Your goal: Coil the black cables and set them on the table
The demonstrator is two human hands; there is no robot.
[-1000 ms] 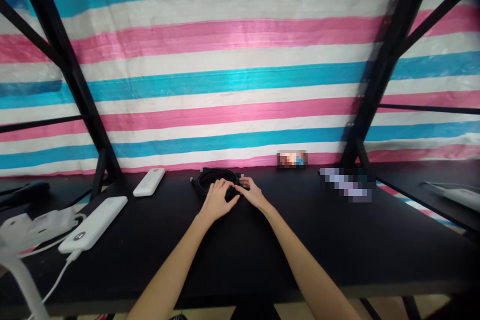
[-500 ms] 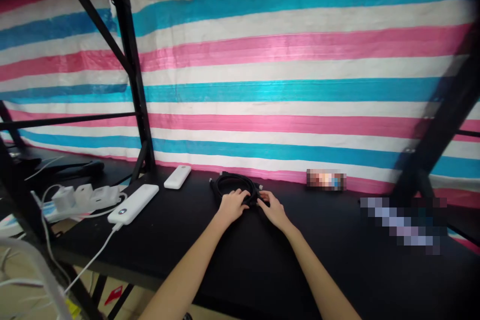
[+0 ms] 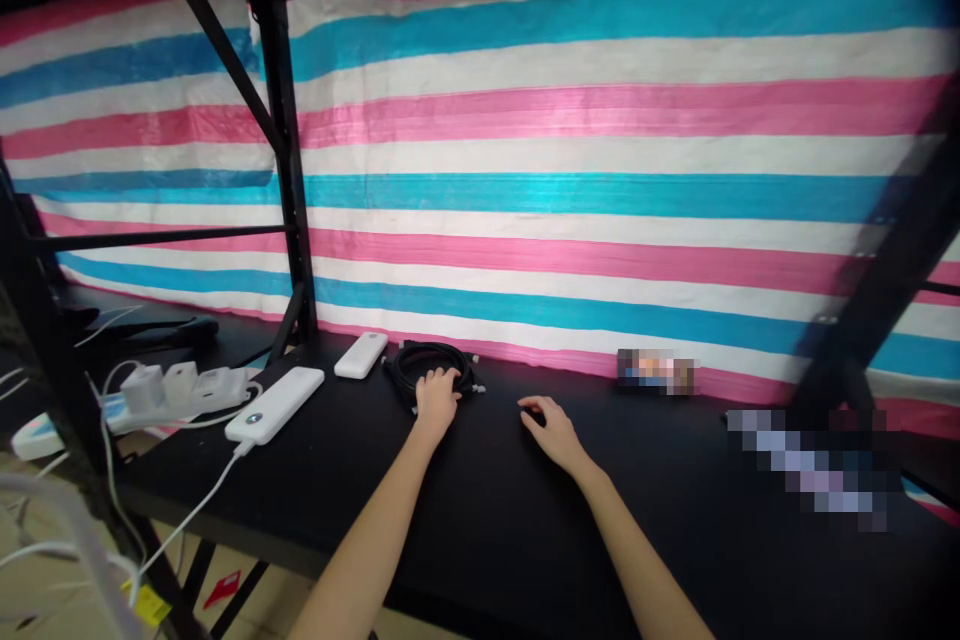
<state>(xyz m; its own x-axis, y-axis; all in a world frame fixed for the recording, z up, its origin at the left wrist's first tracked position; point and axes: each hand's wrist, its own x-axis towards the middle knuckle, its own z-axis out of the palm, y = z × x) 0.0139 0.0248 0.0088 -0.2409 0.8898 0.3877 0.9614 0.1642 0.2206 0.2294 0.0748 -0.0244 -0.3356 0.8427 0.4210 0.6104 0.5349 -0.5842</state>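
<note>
A coiled black cable [image 3: 398, 375] with light metal plug ends lies on the black shelf. My left hand [image 3: 435, 405] is on the near right side of this coil, with its fingers curled over the loops; part of the cable is hidden under them. To the right of the coil, my right hand [image 3: 553, 428] rests low over the shelf, apart from the cable. Its thumb and fingers are bent but spaced apart, and nothing is between them.
Left of the coil lie a small white power bank [image 3: 361, 356] and a larger white power bank [image 3: 275, 405] with a white cable. A power strip [image 3: 187, 395] holds several white chargers. Blurred objects [image 3: 656, 372] sit at right. A striped sheet [image 3: 562, 190] hangs behind; black posts [image 3: 296, 170] frame the shelf.
My left hand and the coiled cable have shifted left, nearer the small power bank. My right hand has let go of the cable and is now separate from it. The view has tilted slightly.
</note>
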